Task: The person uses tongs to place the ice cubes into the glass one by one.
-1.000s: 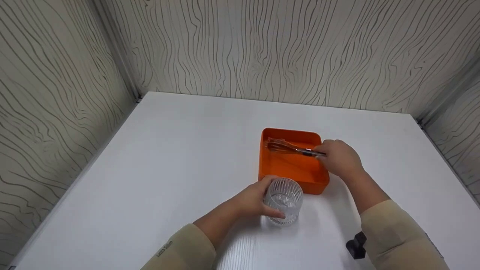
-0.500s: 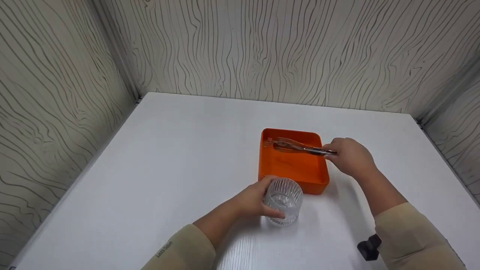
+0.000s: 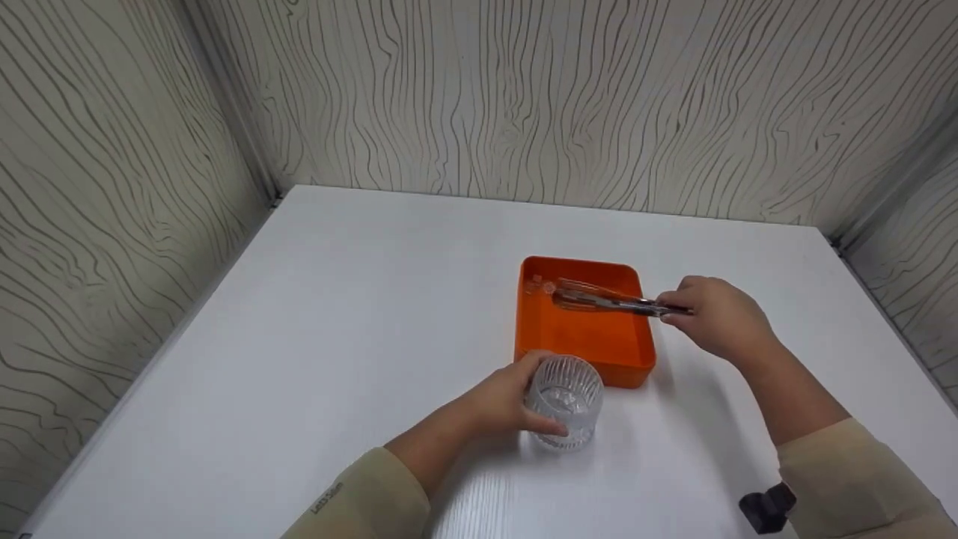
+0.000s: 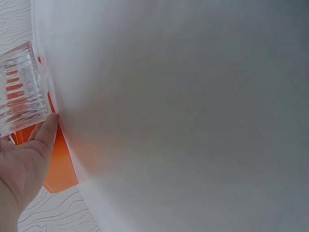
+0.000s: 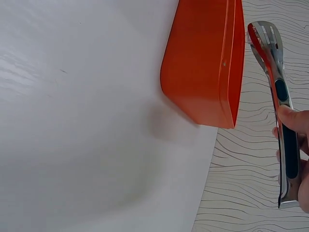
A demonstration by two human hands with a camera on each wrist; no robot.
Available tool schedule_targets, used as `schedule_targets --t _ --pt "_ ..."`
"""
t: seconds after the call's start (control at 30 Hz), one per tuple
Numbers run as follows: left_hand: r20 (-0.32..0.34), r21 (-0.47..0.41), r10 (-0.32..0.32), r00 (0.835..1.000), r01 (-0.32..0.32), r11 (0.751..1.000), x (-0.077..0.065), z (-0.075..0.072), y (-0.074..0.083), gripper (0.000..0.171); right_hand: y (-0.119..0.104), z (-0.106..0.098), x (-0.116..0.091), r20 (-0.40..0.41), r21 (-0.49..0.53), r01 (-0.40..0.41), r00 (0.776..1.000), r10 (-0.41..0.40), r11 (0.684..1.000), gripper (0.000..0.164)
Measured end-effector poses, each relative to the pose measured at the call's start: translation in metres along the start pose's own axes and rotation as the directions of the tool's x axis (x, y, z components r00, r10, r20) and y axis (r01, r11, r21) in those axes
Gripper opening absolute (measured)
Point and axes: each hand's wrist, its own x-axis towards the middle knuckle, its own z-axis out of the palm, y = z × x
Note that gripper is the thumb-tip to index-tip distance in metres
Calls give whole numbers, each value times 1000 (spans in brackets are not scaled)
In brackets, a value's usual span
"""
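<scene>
A clear ribbed glass [image 3: 566,404] stands upright on the white table in front of the orange tray [image 3: 591,337]. My left hand [image 3: 513,397] grips its left side, thumb in front and fingers behind. Metal tongs [image 5: 275,77] with dark handle inlays are held by my right hand [image 3: 715,318] at the tray's right side. Their slotted head reaches over the tray. A small clear piece [image 3: 550,287] shows right at the tongs' tips. Further small clear cubes [image 3: 534,282] lie in the tray's back left corner. In the left wrist view, my fingers [image 4: 46,133] lie along the glass.
The white table [image 3: 337,337] extends around the tray, with a wood-grain patterned wall [image 3: 479,112] behind it and more panels at both sides. A black device [image 3: 767,509] is fixed at my right sleeve [image 3: 853,479].
My right hand has moved to the right with the tongs, drawing their head from the tray's left side toward its middle. My left hand and the glass have stayed in place.
</scene>
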Motion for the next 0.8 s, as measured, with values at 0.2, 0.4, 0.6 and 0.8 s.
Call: schedule_targets --t 0.2,0.4,0.6,0.8 --pt "-2 -24 -18 1000 18 1000 0 0 0 77 -2 -6 -9 -3 27 8 1000 -8 1000 22" --pt "-2 -13 -27 1000 27 1000 0 1 0 78 -7 -13 -18 -6 72 20 1000 -19 997 23" --pt "-1 -7 -7 1000 7 1000 0 0 -2 79 -14 -16 -25 -28 87 82 996 -79 993 22" --pt "-7 14 -34 999 34 999 0 0 0 82 -16 -18 -33 -73 88 181 982 -175 980 24"
